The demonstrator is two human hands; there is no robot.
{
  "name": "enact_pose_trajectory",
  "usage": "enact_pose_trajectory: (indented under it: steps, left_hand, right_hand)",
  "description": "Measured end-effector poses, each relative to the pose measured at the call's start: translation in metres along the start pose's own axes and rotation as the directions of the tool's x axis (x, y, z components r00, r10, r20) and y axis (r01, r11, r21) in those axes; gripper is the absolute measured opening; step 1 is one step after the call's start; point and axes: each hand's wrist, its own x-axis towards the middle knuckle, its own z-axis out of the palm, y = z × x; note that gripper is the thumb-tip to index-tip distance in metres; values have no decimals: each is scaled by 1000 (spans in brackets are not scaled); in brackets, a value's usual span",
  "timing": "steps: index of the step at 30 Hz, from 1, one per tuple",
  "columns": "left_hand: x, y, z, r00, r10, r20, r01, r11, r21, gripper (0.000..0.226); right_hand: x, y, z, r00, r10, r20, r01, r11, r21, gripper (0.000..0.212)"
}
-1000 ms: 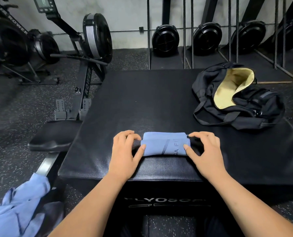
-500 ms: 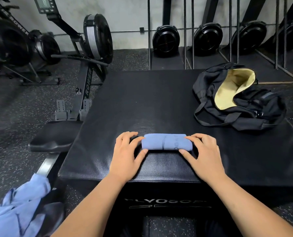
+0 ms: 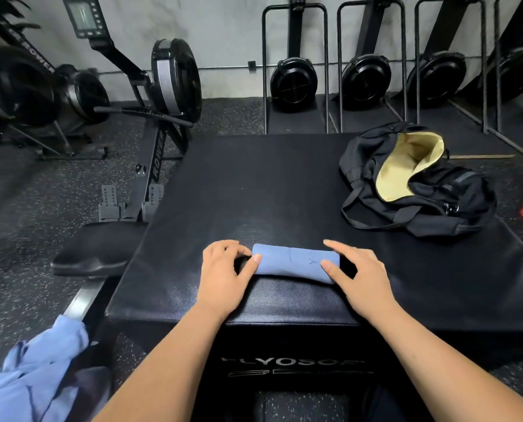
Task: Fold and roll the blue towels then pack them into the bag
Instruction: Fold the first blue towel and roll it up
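step: rolling looks done, packing is next. towel roll (image 3: 293,263) lies crosswise at the near middle of the plyo box (image 3: 254,184): a tight short cylinder of matte blue cloth, with a small dark logo near its right end. left hand (image 3: 223,269) cups the left end, thumb on the near side and curled fingers on the far side, so a narrow grip on the roll. right hand (image 3: 363,275) is at the right end with the thumb tip touching the cloth. its fingers are stretched out and blurred over the far side, so the grip is wide, closed on nothing. bag (image 3: 437,208) sits far right on the box top, well apart from the roll. it's soft black fabric, slumped, mouth gaping with pale yellow lining (image 3: 406,166) showing, straps loose. next move, my read: clamp both ends so the roll doesn't unwind, lift, carry it far-right, feed it end-first into the mouth. the floppy rim may need one hand to hold it open. box top is black textured vinyl and looks grippy. loose blue towels (image 3: 37,370) lie crumpled near left, off the box, so more to roll.
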Motion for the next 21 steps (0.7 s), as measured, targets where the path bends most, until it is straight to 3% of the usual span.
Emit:
enact_pose_trajectory:
  steps: [3, 7, 10, 14, 18, 21]
  left_hand:
    - [4, 13, 4, 988, -142, -58, 141, 990, -20, 37]
    - [7, 48, 5, 971, -163, -173, 200, 954, 224, 23]
    - [5, 61, 4, 982, -188, -16, 187, 964, 186, 16]
    - [0, 54, -3, 962, -223, 159, 223, 975, 22, 34]
    - [5, 26, -20, 957, -205, 203, 216, 976, -35, 40]
    - [8, 5, -40, 954, -190, 232, 183, 982, 49, 44]
  right_hand:
    - [0, -8, -5, 1000, 17, 6, -17, 1000, 10, 24]
    - [3, -25, 2, 996, 93, 11, -92, 994, -67, 20]
    - [3, -40, 19, 989, 143, 25, -139, 983, -122, 28]
    - [-5, -73, 43, 990, 137, 17, -134, 984, -120, 33]
    - [-8, -105, 61, 978, 38, 208, -9, 990, -138, 52]
    - [-6, -116, 71, 935, -50, 351, 113, 981, -160, 67]
